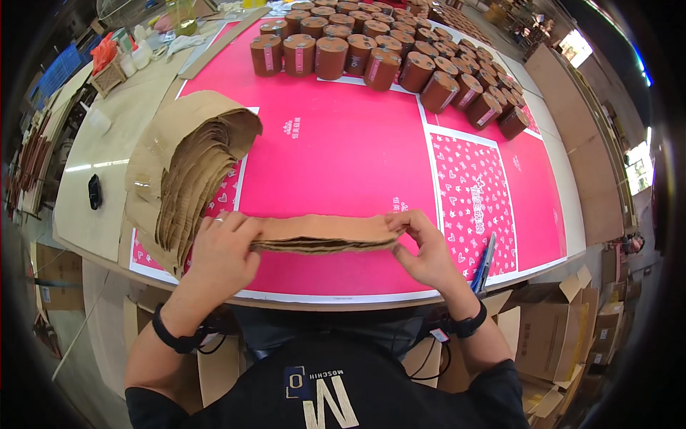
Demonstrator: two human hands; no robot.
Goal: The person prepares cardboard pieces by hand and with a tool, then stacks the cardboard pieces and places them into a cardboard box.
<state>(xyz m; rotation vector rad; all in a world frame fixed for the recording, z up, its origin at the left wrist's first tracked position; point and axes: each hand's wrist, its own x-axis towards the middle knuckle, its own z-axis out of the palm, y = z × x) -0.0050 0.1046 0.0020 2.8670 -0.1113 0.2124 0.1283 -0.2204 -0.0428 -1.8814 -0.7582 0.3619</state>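
A flat bundle of brown cardboard sheets (325, 234) lies edge-on over the pink printed tabletop (343, 150), held level between both hands. My left hand (223, 250) grips its left end, fingers curled over the top. My right hand (423, 247) pinches its right end with thumb and fingers. Just left of my left hand a large fanned stack of the same brown cardboard pieces (189, 168) leans on the table.
Several brown cylindrical boxes (386, 53) stand in rows at the far side of the table. A blue utility knife (484, 263) lies by my right hand near the front edge. Open cardboard cartons (557, 336) sit on the floor to the right. Bottles and clutter (128, 50) fill the far left.
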